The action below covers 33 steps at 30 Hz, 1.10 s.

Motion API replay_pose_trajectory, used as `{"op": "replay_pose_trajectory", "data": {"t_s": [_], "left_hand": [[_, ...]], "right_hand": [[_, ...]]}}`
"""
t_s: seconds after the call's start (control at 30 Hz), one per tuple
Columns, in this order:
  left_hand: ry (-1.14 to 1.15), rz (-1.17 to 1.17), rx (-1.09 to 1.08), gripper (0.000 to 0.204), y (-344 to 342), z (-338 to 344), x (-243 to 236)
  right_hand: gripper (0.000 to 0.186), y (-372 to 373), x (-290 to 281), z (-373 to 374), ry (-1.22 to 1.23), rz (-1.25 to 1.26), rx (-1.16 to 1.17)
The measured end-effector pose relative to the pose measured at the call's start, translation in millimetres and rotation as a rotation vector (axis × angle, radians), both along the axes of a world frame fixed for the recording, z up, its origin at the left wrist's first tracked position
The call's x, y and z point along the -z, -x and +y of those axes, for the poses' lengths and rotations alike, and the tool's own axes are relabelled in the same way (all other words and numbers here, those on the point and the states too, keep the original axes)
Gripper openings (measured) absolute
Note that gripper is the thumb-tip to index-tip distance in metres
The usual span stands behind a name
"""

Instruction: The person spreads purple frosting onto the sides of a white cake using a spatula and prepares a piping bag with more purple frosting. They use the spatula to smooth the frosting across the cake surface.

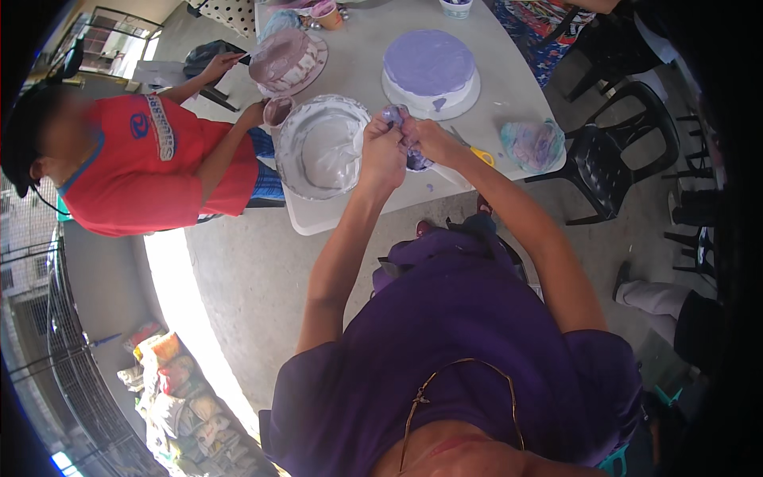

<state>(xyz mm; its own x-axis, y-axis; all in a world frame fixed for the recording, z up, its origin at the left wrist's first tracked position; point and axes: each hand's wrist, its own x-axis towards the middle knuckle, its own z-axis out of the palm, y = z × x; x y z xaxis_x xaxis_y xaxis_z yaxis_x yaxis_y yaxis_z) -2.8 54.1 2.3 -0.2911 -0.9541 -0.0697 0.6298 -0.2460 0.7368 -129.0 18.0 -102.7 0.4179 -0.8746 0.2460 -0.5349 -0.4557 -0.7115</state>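
Note:
My left hand and my right hand are closed together on a small purple-smeared item, possibly a plastic bag of frosting. Just beneath my hands is a purple mass, mostly hidden. A large white bowl with white frosting smeared inside sits to their left. A round cake with a lavender top and white lower side stands beyond. To the right lie scissors with yellow handles and a crumpled bag streaked pink, blue and purple.
A person in red works at left on a pinkish cake beside a pink cup. The table carries small tubs at the back. Black chairs and other people's legs are at right; sacks lie lower left.

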Motion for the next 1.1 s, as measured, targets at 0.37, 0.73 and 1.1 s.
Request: {"op": "replay_pose_trajectory", "data": {"t_s": [0.37,0.73,1.1], "left_hand": [[-0.033,-0.035,-0.002,0.02,4.6,3.3,3.3],[0.009,-0.027,0.016,0.018,0.4,-0.3,-5.9],[0.095,0.001,-0.005,0.016,-4.8,-9.7,-7.7]], "right_hand": [[0.01,-0.3,-10.4,6.7,-0.105,0.109,-0.009],[0.011,-1.0,14.3,0.3,-0.087,0.068,-0.048],[0.012,-2.5,12.0,0.3,-0.008,-0.023,-0.04]]}}
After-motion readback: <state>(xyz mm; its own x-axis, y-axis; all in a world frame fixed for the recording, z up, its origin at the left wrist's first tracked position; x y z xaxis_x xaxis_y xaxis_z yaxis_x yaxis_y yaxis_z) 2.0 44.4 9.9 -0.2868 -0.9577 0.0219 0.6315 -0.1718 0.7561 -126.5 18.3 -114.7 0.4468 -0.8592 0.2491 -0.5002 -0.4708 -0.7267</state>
